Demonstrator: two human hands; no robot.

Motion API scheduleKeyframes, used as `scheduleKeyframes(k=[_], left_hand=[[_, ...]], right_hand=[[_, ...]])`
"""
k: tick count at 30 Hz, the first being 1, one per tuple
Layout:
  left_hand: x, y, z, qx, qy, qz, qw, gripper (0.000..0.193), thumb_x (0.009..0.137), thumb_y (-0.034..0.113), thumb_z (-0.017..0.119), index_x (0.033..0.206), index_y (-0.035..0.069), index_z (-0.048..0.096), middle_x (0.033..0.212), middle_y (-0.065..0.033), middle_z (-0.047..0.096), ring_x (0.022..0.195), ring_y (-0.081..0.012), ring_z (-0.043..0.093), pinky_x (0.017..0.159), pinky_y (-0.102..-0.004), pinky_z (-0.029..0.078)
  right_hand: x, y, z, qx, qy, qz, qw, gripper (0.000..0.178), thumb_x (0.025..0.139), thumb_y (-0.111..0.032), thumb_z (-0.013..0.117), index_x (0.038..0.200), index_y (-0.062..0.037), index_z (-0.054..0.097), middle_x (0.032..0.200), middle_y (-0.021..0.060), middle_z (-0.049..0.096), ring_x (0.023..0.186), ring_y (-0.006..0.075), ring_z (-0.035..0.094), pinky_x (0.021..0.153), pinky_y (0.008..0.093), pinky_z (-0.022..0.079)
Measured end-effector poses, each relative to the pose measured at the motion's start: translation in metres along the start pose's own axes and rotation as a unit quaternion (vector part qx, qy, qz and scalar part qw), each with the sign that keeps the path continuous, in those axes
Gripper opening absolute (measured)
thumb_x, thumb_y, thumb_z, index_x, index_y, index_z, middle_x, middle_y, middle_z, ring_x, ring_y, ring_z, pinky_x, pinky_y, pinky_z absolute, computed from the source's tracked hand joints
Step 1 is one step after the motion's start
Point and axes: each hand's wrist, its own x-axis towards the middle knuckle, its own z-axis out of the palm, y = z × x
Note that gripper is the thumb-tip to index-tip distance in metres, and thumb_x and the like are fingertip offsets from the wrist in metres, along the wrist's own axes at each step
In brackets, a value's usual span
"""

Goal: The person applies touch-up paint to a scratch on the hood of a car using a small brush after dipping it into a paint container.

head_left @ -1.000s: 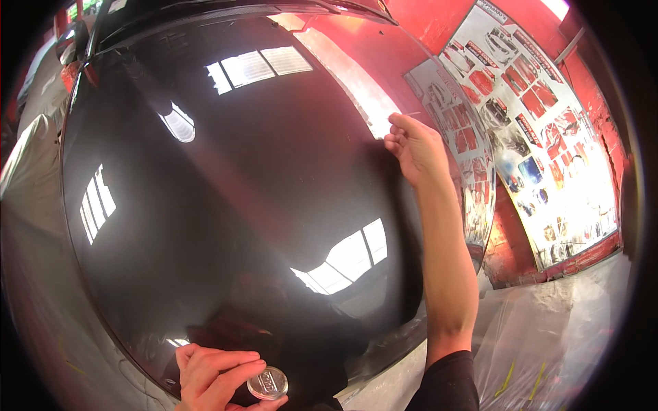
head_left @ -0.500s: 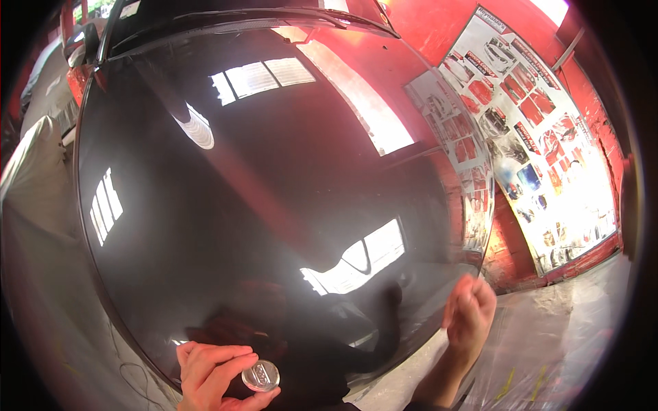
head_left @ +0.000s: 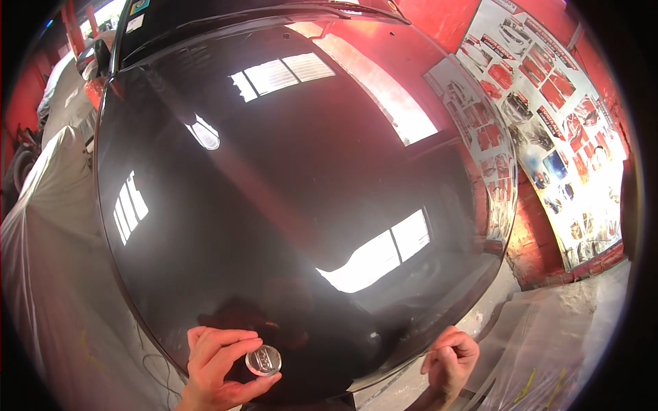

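Note:
The glossy black car hood (head_left: 226, 267) fills the middle of the head view. Over its front edge, my left hand (head_left: 221, 363) pinches a small round silver cap (head_left: 264, 360) by its rim, between thumb and fingers. The cap's face, with raised marks, is turned up toward me. My right hand (head_left: 452, 355) hovers by the hood's front right corner, its fingers curled in and thumb pressed against them. Whatever it may hold is hidden.
A large poster (head_left: 548, 123) with car pictures hangs on the red wall to the right. Pale plastic sheeting (head_left: 48, 274) drapes along the left side, with more sheeting (head_left: 548, 342) at lower right. The windshield wiper (head_left: 301, 8) lies at the far end.
My right hand has come down and slightly left, toward the hood's front edge. My left hand still holds the cap. The whole view has shifted, with the hood appearing farther right.

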Motion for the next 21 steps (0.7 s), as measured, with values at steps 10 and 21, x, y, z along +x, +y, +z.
scheduleKeyframes(k=[10,21], left_hand=[[0.001,0.009,-0.002,-0.042,0.006,0.0,0.999,0.052,0.058,0.023,0.092,0.103,0.009,0.07,0.105,-0.0033,0.069,0.084,-0.0169,0.062,0.082,-0.0352,0.037],[0.001,0.006,-0.01,-0.049,0.019,-0.004,0.999,0.049,0.067,0.023,0.089,0.11,0.009,0.068,0.11,-0.0003,0.067,0.085,-0.0147,0.06,0.081,-0.0322,0.034]], right_hand=[[0.05,-0.04,0.087,-0.058,-0.155,-0.002,0.986,0.013,0.079,0.014,0.067,0.087,0.0044,0.069,0.08,0.0125,0.064,0.059,0.0143,0.065,0.05,0.0221,0.048],[0.033,-0.032,0.152,-0.144,-0.367,-0.182,0.901,0.02,0.074,0.008,0.078,0.09,0.0001,0.071,0.079,0.0095,0.065,0.06,0.0131,0.059,0.051,0.0241,0.045]])
